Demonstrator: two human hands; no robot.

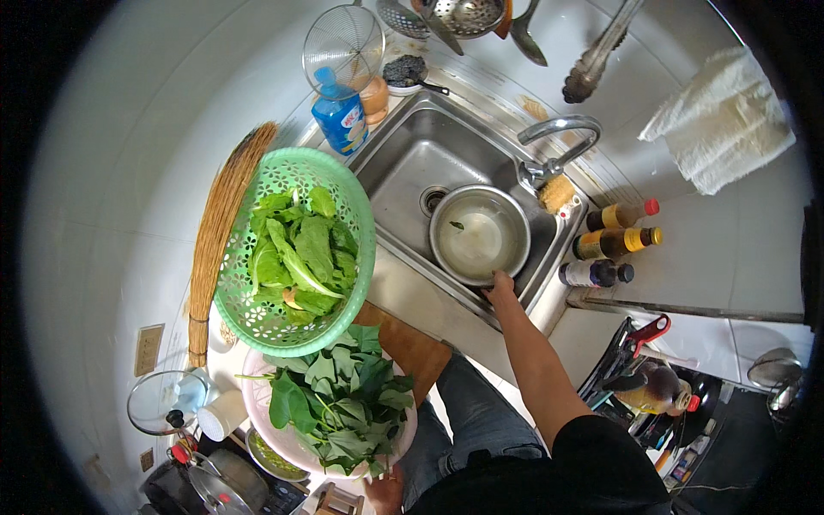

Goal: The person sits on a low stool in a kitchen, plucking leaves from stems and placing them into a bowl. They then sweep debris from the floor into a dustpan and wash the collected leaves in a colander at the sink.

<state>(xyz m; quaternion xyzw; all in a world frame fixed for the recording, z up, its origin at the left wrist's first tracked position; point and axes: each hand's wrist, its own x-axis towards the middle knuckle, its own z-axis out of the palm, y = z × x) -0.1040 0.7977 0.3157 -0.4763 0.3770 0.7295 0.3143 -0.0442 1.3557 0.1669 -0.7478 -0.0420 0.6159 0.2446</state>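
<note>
My right hand (500,286) grips the near rim of a round stainless steel bowl (479,235). Cloudy water and a small green leaf are in the bowl, which is in the metal sink (421,151) beside the drain. At the bottom, my left hand (385,492) holds the edge of a pink plastic basket (257,393) heaped with dark green leaves (341,405); its fingers are partly hidden. Beyond that basket, a green perforated plastic basket (364,257) holds lighter leafy greens (306,251). A curved chrome faucet (570,138) stands at the sink's back right.
A straw whisk broom (219,251) leans by the left wall, near a blue detergent bottle (341,119). Several sauce bottles (605,243) stand right of the sink. A wooden board (412,347) lies before me. A glass-lidded pot (228,483) is at lower left.
</note>
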